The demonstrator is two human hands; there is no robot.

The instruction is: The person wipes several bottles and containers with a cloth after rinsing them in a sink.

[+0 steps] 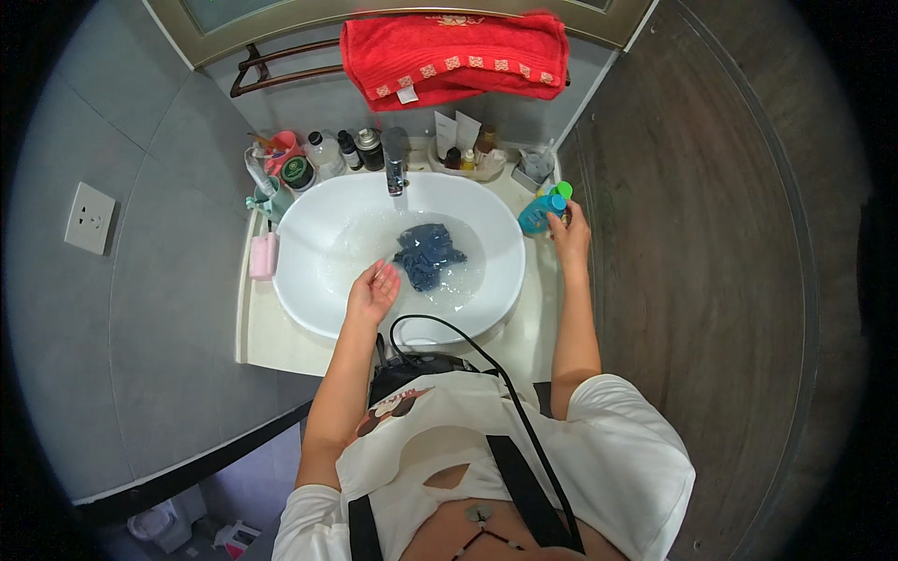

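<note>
Dark blue cloth point(429, 255) lies bunched and wet in shallow, slightly sudsy water in the white oval washbasin point(290, 266). My left hand point(376, 288) hovers over the basin's near left part, just left of the cloth, palm turned up and fingers loosely apart, holding nothing. To the right of the basin, on the counter, my right hand point(572, 234) has its thumb and fingers around a blue bottle point(537, 216) near its cap. The bottle leans a little to the left. A green-capped bottle point(563, 190) stands right behind it, partly hidden.
A dark faucet point(394, 161) rises behind the basin. Several bottles and jars point(325, 155) line the back left; a tray of tubes point(453, 140) sits at the back right. A pink container point(264, 256) stands at left. A red towel point(454, 61) hangs above; a wooden panel point(692, 262) closes the right.
</note>
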